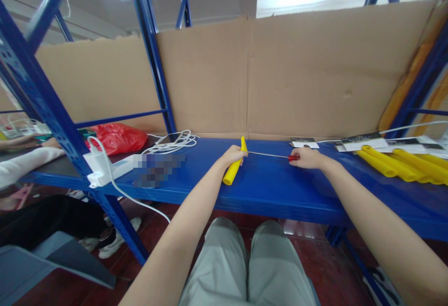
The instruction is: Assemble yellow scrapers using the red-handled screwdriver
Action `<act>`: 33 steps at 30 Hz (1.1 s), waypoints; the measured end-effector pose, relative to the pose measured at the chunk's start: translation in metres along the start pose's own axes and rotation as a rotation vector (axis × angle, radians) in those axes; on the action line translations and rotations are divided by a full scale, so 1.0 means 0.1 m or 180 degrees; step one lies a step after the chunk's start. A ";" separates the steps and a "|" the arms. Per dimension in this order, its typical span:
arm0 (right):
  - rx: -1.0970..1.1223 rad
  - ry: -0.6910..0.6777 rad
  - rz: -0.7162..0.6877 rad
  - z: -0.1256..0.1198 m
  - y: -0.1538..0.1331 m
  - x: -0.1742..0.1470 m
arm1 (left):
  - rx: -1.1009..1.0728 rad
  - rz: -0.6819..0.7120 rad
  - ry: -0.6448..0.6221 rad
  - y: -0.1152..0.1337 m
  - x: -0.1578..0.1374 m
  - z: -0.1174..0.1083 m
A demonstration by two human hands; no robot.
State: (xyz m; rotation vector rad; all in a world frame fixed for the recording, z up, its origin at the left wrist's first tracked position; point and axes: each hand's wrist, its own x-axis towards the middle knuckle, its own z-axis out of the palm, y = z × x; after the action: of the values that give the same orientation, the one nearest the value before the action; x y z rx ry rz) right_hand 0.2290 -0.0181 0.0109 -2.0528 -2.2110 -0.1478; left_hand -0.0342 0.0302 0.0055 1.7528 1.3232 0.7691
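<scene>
My left hand (232,156) is closed around a yellow tube (232,172), which it holds tilted above the blue shelf (269,180). In my right hand (308,157) is the red handle of a screwdriver (269,155), gripped with the fingers wrapped round it. The long thin metal shaft runs left from the handle to the yellow tube, and its tip meets the tube near my left fingers. Whether the tip sits inside the tube or only touches it, I cannot tell.
Several yellow tubes (402,166) and printed cards (364,141) lie at the right. A power strip (122,166), coiled white cable (171,142) and red plastic bag (121,138) are at the left. Cardboard (297,72) stands behind. Another person's sleeve (31,163) shows far left.
</scene>
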 end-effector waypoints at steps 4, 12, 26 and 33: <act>-0.0025 -0.0080 -0.0034 0.01 0.01 0.01 | 0.0100 -0.0017 0.0013 0.03 -0.03 0.00; 0.0074 0.0283 -0.0020 0.05 0.05 0.04 | 0.0437 0.0112 0.0042 -0.02 0.02 0.01; 0.0212 0.0156 -0.0024 0.05 0.07 0.05 | 0.0563 0.0211 0.0006 -0.01 0.01 0.00; 0.0359 0.0050 -0.0320 0.03 0.12 0.06 | 0.0589 0.0162 0.0060 0.04 -0.03 0.02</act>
State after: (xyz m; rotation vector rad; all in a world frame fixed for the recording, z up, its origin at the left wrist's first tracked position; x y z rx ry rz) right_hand 0.2407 -0.0108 0.0083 -1.8777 -2.2587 -0.0468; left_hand -0.0317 0.0267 0.0082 1.9351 1.4047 0.7115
